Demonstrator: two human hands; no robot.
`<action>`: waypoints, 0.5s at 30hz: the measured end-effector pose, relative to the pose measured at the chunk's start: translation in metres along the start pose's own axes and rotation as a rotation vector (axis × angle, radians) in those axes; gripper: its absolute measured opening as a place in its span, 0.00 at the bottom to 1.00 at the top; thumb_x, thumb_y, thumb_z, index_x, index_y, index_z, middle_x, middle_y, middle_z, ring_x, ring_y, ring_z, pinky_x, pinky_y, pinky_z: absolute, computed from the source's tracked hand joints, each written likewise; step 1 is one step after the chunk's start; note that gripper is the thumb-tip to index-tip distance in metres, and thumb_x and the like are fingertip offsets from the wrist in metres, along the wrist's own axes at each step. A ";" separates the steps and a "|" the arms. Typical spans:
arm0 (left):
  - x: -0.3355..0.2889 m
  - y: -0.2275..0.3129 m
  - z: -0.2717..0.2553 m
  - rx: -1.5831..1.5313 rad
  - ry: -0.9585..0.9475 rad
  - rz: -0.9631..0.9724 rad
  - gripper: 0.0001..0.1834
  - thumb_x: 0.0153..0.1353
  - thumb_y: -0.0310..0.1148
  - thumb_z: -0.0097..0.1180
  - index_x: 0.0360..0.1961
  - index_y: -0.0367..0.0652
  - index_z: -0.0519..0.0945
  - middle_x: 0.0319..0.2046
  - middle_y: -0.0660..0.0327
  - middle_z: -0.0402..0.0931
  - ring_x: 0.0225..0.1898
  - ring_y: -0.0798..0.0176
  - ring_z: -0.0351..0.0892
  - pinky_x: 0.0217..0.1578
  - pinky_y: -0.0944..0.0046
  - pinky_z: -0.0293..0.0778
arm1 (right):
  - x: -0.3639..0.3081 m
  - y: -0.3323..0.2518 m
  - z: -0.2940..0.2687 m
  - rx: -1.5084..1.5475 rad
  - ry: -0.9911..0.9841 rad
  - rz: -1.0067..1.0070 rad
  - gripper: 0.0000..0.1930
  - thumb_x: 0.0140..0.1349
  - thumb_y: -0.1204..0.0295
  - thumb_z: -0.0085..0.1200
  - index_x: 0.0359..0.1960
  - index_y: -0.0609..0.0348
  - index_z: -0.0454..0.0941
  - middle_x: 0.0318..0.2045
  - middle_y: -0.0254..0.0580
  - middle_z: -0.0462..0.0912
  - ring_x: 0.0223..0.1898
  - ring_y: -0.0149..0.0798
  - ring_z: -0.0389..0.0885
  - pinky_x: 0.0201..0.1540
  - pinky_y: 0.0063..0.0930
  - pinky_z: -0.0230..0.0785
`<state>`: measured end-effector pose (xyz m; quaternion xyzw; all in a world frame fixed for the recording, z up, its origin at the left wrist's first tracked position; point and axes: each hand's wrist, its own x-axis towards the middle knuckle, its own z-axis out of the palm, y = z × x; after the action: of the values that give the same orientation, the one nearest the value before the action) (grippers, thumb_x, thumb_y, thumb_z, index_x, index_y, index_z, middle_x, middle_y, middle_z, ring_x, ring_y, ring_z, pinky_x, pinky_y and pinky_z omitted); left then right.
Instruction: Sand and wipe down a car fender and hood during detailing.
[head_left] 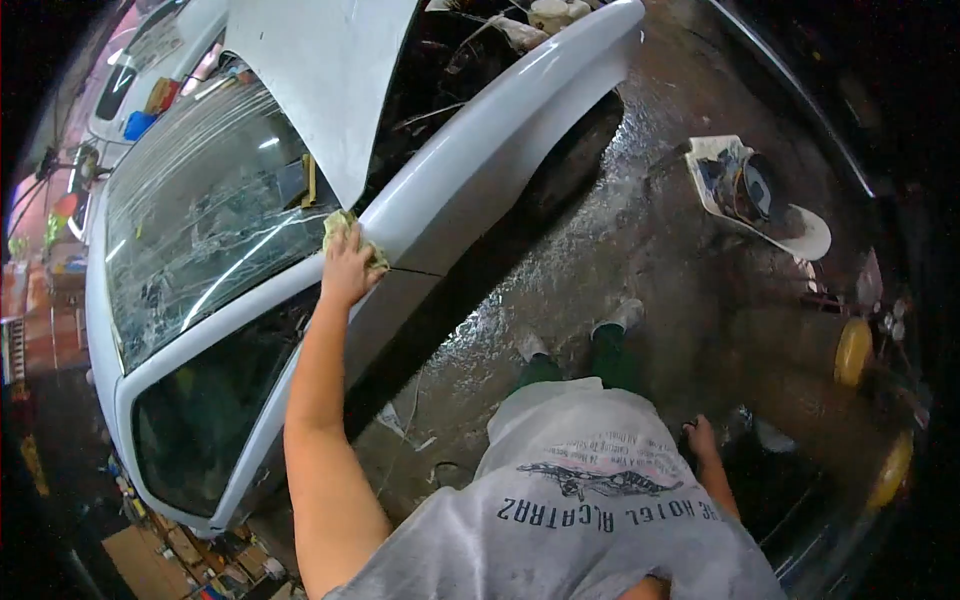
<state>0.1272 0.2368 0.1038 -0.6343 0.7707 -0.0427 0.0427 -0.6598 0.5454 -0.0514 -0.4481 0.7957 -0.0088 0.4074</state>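
Observation:
My left hand point(346, 268) presses a crumpled pale yellow cloth point(375, 258) against the white car body, where the fender point(470, 150) meets the base of the windshield pillar. The fingers are bent over the cloth, which sticks out on both sides of them. Just above is the lower corner of the raised white hood point(330, 90). My right hand point(702, 436) hangs low at my right side, away from the car, with its fingers curled. Whatever it may hold is too small and dark to tell.
The windshield point(220, 210) is heavily cracked. Beside it the engine bay point(450, 80) lies exposed. On the wet, dark floor point(640, 230) to the right sits a white plastic piece point(805, 235) with a dark round object point(755, 190) on it. Yellow objects point(853, 350) stand at the far right.

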 end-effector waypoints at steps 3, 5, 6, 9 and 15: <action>-0.010 -0.006 0.021 0.048 0.038 0.109 0.22 0.54 0.46 0.66 0.47 0.47 0.80 0.67 0.49 0.65 0.71 0.41 0.55 0.68 0.40 0.56 | -0.019 0.017 0.021 -0.199 0.049 0.065 0.19 0.59 0.70 0.65 0.50 0.64 0.75 0.39 0.56 0.81 0.44 0.58 0.80 0.48 0.47 0.71; -0.019 -0.018 0.027 0.068 -0.392 0.071 0.21 0.58 0.44 0.62 0.52 0.50 0.77 0.69 0.49 0.63 0.73 0.42 0.53 0.70 0.41 0.54 | -0.028 0.010 0.023 -0.135 0.007 0.084 0.17 0.58 0.68 0.64 0.43 0.66 0.75 0.39 0.60 0.81 0.44 0.61 0.81 0.47 0.45 0.72; -0.028 -0.032 0.034 0.070 -0.389 0.089 0.21 0.58 0.44 0.62 0.52 0.50 0.77 0.69 0.49 0.63 0.73 0.42 0.53 0.70 0.41 0.54 | -0.032 0.016 0.032 -0.107 0.116 0.102 0.17 0.58 0.67 0.64 0.43 0.65 0.75 0.40 0.60 0.82 0.45 0.62 0.80 0.47 0.45 0.72; -0.047 -0.068 0.051 0.092 -0.450 0.452 0.19 0.61 0.41 0.58 0.54 0.55 0.76 0.71 0.50 0.60 0.75 0.43 0.49 0.71 0.38 0.49 | -0.043 -0.015 0.037 -0.070 -0.043 0.227 0.17 0.57 0.72 0.64 0.47 0.65 0.76 0.44 0.63 0.82 0.48 0.61 0.81 0.49 0.45 0.73; 0.019 -0.031 0.051 0.022 -0.008 0.541 0.21 0.56 0.40 0.63 0.51 0.53 0.77 0.75 0.48 0.49 0.76 0.35 0.45 0.71 0.30 0.44 | -0.068 -0.015 0.074 -0.181 -0.020 0.213 0.18 0.57 0.71 0.61 0.50 0.62 0.77 0.43 0.60 0.83 0.46 0.60 0.82 0.48 0.46 0.73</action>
<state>0.1595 0.2119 0.0570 -0.4048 0.9116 -0.0357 0.0625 -0.5824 0.6113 -0.0510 -0.3960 0.8323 0.1107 0.3717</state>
